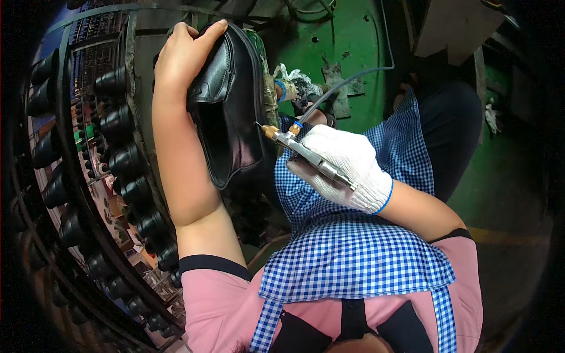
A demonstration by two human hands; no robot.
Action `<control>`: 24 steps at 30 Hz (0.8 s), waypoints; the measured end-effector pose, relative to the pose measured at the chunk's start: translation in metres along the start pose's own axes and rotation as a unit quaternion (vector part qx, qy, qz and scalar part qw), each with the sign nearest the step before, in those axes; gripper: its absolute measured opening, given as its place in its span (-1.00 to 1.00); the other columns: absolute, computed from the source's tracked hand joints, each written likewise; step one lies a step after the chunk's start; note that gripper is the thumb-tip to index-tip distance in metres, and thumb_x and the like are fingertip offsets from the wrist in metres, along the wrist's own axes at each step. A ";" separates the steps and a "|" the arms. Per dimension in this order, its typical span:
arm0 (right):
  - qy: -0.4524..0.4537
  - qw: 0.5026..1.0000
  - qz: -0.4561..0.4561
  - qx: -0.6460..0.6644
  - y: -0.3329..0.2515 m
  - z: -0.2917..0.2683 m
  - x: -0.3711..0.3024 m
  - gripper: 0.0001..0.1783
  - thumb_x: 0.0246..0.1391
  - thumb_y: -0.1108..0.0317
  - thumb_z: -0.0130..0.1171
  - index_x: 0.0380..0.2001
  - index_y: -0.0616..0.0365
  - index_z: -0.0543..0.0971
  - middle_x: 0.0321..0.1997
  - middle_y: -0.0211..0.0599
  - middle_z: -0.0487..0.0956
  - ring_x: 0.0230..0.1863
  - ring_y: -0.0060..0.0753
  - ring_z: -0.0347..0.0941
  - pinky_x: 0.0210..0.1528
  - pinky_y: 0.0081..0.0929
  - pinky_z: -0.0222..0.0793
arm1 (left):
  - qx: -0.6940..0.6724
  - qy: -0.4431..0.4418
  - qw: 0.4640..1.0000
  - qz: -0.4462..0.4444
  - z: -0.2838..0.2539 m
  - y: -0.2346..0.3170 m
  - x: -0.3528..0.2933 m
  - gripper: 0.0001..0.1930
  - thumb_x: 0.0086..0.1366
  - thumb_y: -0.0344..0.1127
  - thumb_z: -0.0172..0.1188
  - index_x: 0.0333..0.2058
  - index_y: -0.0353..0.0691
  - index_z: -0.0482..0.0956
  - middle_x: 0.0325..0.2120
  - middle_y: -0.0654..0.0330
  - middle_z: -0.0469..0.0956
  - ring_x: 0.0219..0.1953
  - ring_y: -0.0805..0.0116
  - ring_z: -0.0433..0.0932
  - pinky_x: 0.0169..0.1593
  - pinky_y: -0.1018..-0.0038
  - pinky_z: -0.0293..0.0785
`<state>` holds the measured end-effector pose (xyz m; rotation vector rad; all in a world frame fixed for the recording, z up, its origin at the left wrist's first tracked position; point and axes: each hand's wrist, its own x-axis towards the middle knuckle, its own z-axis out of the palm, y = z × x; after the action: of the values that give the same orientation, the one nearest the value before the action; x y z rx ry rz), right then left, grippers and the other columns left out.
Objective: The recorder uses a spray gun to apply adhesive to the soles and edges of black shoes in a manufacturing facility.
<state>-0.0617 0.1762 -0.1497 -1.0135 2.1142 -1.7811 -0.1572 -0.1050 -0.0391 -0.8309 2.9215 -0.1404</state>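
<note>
A black leather shoe (240,109) is held by my bare left hand (187,56), which grips it round the toe with the thumb on top. The shoe's opening faces me and its heel points toward my body. In my right hand (344,162), which wears a white knit glove with a blue cuff edge, is a metal glue gun or spray gun (312,157) with brass fittings. Its thin needle-like nozzle points at the shoe's side, close to the edge near the sole; whether it touches I cannot tell. A grey hose (347,81) runs from the gun up and away.
At the left stands a tall metal rack (66,117) with rows of black shoes (126,159). Past the shoe is a padded post or stand (285,89) wrapped in tape and cloth. The floor (368,35) is green, and a box-like panel (459,29) stands at the far right.
</note>
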 end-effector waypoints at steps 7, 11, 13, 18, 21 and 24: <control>-0.035 0.999 -0.024 -0.002 -0.007 -0.006 -0.013 -0.78 0.00 0.26 0.44 -0.36 0.05 0.59 -0.49 -0.32 0.53 -0.50 -0.23 0.54 -0.46 -0.39 0.48 | -0.001 0.002 1.000 0.005 0.003 -0.005 0.002 -0.10 0.07 0.53 0.15 -0.06 -0.33 0.56 -0.06 -0.11 0.64 0.04 -0.03 0.61 0.13 0.19 0.46; -0.044 0.999 -0.030 0.001 -0.009 -0.010 -0.018 -0.76 0.00 0.24 0.44 -0.34 0.04 0.58 -0.47 -0.33 0.52 -0.52 -0.26 0.54 -0.48 -0.41 0.47 | -0.007 -0.001 1.000 -0.001 0.002 -0.002 0.001 -0.09 0.06 0.53 0.16 -0.06 -0.34 0.56 -0.06 -0.11 0.64 0.03 -0.03 0.62 0.12 0.18 0.47; -0.047 0.998 -0.037 -0.001 -0.010 -0.011 -0.022 -0.76 0.00 0.24 0.44 -0.34 0.04 0.58 -0.46 -0.33 0.52 -0.52 -0.27 0.54 -0.49 -0.42 0.46 | -0.027 -0.004 1.000 0.001 0.001 -0.002 0.000 -0.08 0.07 0.48 0.23 -0.02 -0.42 0.56 -0.09 -0.13 0.62 -0.06 0.08 0.61 0.11 0.29 0.44; -0.086 0.996 -0.021 -0.002 -0.011 -0.012 -0.027 -0.74 0.00 0.23 0.44 -0.32 0.04 0.59 -0.46 -0.33 0.52 -0.52 -0.29 0.55 -0.50 -0.44 0.47 | -0.023 0.003 1.000 0.010 0.003 -0.007 0.007 -0.08 0.07 0.48 0.23 -0.03 -0.43 0.57 -0.08 -0.15 0.62 -0.04 0.07 0.61 0.12 0.28 0.44; -0.070 0.997 -0.022 0.025 -0.014 -0.014 -0.028 -0.76 0.00 0.28 0.43 -0.30 0.07 0.59 -0.45 -0.31 0.53 -0.50 -0.25 0.56 -0.46 -0.42 0.49 | -0.024 0.009 1.000 0.015 0.005 -0.012 0.012 -0.08 0.07 0.48 0.23 -0.04 -0.43 0.58 -0.07 -0.16 0.62 -0.04 0.07 0.61 0.12 0.28 0.44; -0.004 0.997 -0.062 0.037 -0.005 -0.017 -0.025 -0.76 0.00 0.33 0.41 -0.28 0.12 0.60 -0.42 -0.27 0.55 -0.46 -0.23 0.58 -0.42 -0.43 0.52 | -0.021 0.008 1.000 0.018 0.007 -0.009 0.009 -0.08 0.07 0.49 0.23 -0.05 -0.43 0.58 -0.07 -0.15 0.62 -0.04 0.07 0.62 0.12 0.28 0.44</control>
<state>-0.0504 0.2048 -0.1480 -1.1534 2.0038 -1.8924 -0.1597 -0.1179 -0.0460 -0.7862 2.9622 -0.0821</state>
